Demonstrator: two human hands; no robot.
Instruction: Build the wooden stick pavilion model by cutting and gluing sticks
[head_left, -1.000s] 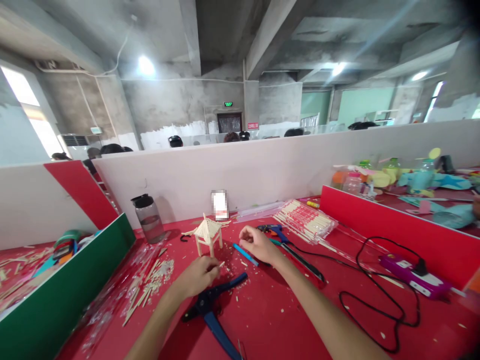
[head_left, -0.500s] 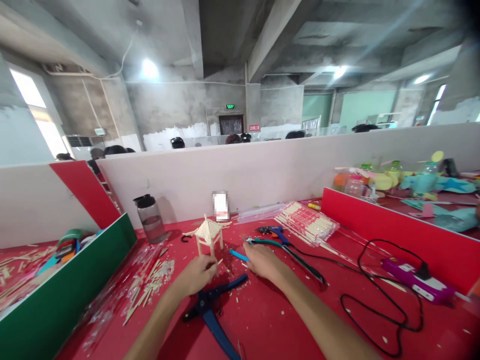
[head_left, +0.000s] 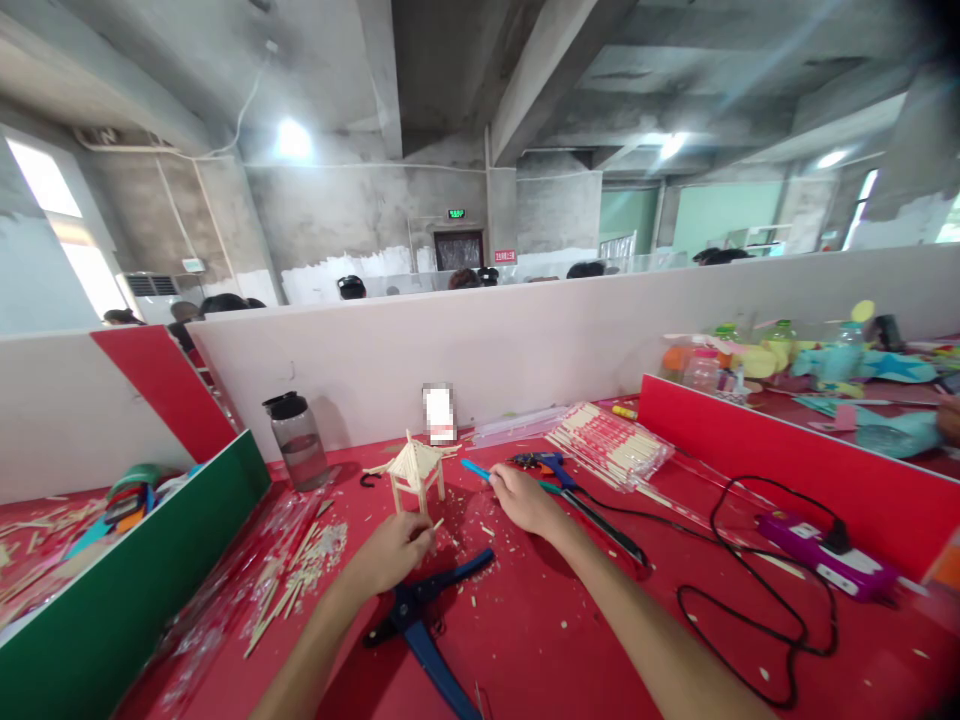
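Observation:
My left hand [head_left: 397, 548] is closed in a pinch on a short wooden stick [head_left: 439, 523], whose tip pokes out past the fingers. Just behind that hand stands a small wooden pavilion model [head_left: 416, 468] with a pointed roof and legs. My right hand [head_left: 517, 497] grips a light-blue slender tool [head_left: 475, 469], pointing left toward the model; its exact kind is partly hidden by the fingers. Below my left hand lies a dark-blue hand cutter [head_left: 420, 610], its handles spread apart. A green-and-black long tool [head_left: 607, 527] rests beside my right hand.
Behind my right hand lies a blue glue gun [head_left: 547, 465], near a pack of wooden sticks [head_left: 607, 445]. A black cord runs to a purple power strip [head_left: 825, 555]. At left are a water bottle [head_left: 296, 440], loose sticks [head_left: 281, 590] and a green divider [head_left: 150, 550].
My right hand has taken hold of the light-blue tool and lifted it slightly away from me. My left hand stays nearly where it was with the stick.

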